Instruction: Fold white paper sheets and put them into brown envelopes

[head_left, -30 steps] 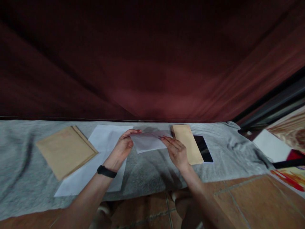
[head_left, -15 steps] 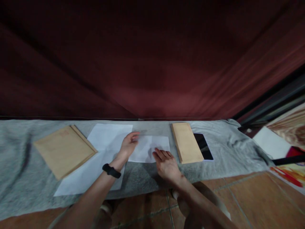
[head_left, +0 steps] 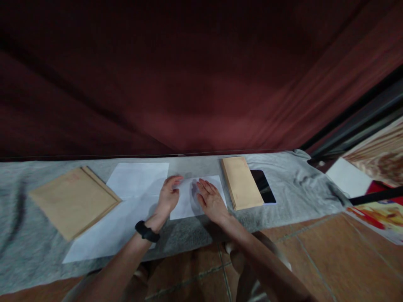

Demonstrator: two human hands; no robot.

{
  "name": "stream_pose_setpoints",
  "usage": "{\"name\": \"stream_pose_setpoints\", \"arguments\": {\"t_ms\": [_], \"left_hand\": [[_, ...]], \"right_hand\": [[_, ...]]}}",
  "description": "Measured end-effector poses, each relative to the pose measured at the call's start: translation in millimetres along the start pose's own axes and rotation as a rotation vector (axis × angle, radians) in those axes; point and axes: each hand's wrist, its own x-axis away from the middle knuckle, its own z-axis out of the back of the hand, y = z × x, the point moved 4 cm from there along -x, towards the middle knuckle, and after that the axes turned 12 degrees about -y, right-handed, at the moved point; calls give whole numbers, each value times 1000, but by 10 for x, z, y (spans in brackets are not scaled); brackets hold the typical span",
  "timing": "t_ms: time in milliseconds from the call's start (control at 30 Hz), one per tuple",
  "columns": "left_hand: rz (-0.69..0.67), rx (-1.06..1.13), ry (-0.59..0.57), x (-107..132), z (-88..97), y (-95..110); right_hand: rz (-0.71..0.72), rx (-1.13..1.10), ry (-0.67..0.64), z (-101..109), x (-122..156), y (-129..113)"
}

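Observation:
A folded white sheet of paper (head_left: 185, 205) lies on the grey cloth between my hands. My right hand (head_left: 212, 200) is spread over its right half, palm down with fingers stretched. By the sheet's left edge is my left hand (head_left: 169, 195), with a dark band on the wrist. Its fingers are loosely bent, the thumb apart from them, with nothing between. Whether it touches the paper I cannot tell. Larger white paper (head_left: 138, 178), with crease lines, lies under and behind my left forearm.
Brown envelopes (head_left: 72, 201) lie on the left, overlapping the larger paper. Another stack of brown envelopes (head_left: 244, 184) is to the right, partly over a dark-screened device (head_left: 264, 187). A dark red curtain (head_left: 195, 92) hangs behind the grey cloth (head_left: 299, 188). Tiled floor (head_left: 346, 243) shows in front.
My right hand has slid forward over the folded sheet, its fingers now straighter and flatter. My left hand stays near the left edge. The view has shifted slightly.

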Motion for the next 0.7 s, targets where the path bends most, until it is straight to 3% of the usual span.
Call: {"name": "stream_pose_setpoints", "arguments": {"t_ms": [167, 300, 367, 533, 700], "left_hand": [[-41, -111, 16, 19, 18, -13], [-45, -335, 15, 90, -29, 44], [-84, -477, 3, 175, -145, 121], [-165, -731, -182, 351, -583, 227], [-144, -848, -173, 373, -668, 162]], "right_hand": [[-84, 111, -24, -155, -19, 60], [-89, 160, -21, -232, 2, 69], [-93, 167, -12, -243, 6, 71], [-100, 179, -35, -256, 11, 84], [-104, 175, -21, -277, 26, 113]]}}
